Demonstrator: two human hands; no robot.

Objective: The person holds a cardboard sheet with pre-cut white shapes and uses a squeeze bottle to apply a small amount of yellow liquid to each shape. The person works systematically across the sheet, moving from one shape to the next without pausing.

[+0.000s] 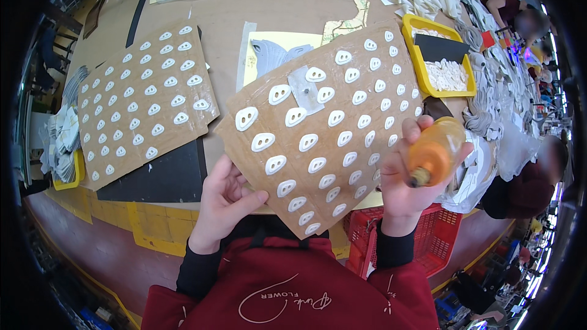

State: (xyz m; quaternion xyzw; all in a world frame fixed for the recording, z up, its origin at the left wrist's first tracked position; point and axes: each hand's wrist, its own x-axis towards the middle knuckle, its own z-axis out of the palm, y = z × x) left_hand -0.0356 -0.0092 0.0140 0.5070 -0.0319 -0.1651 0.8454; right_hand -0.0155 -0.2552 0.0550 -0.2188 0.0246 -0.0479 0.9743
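Note:
My left hand (pixel 225 201) grips the lower left edge of a brown cardboard sheet (pixel 342 98), thumb on top and fingers curled beneath. Rows of white, rounded-triangular pieces (pixel 309 137) with two holes each cover the sheet, which is tilted above the table. A grey rectangular patch (pixel 301 88) sits among them. Palm up, my right hand (pixel 400 200) wraps round an orange squeeze bottle (pixel 437 146) at the sheet's right side. Its dark nozzle points toward me, apart from the pieces. On the left lies a second cardboard sheet (pixel 137 83) with similar pieces.
A yellow bin (pixel 449 93) with small white pieces stands at right, beside piled grey and white material (pixel 483 101). Below the table edge is a red basket (pixel 443 232). A black board (pixel 165 174) lies under the left sheet. Co-workers (pixel 520 183) are at far right.

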